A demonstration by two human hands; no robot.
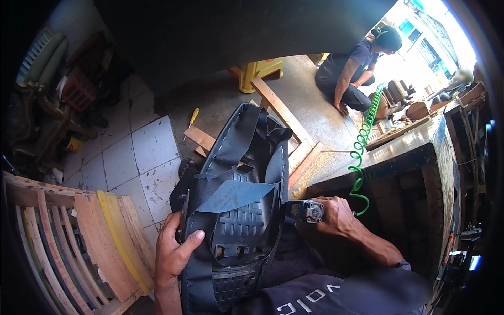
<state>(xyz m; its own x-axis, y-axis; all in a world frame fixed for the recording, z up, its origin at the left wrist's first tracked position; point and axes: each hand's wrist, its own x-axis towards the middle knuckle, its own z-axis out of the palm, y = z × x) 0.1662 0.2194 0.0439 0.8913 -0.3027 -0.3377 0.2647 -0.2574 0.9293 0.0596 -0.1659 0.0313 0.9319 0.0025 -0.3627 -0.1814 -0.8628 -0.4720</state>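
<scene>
A black molded panel (236, 215) with a gridded surface lies over my lap, with dark webbing straps (231, 195) crossing it and staples along its rims. My left hand (176, 247) is closed on the panel's left edge, beside a narrow dark metal object (184, 210) that I cannot make out. My right hand (340, 220) grips a pneumatic stapler (307, 210), its nose at the panel's right edge. A green coiled air hose (358, 149) runs up from the stapler toward the right-hand bench.
Another person (344, 73) crouches at upper right. Wooden boards (278, 110), a yellow stool (252, 73) and a yellow-handled tool (192, 119) are on the floor. A slatted wooden piece (79, 241) stands left, a dark-sided workbench (399, 194) right. A large dark panel (220, 26) overhangs the top.
</scene>
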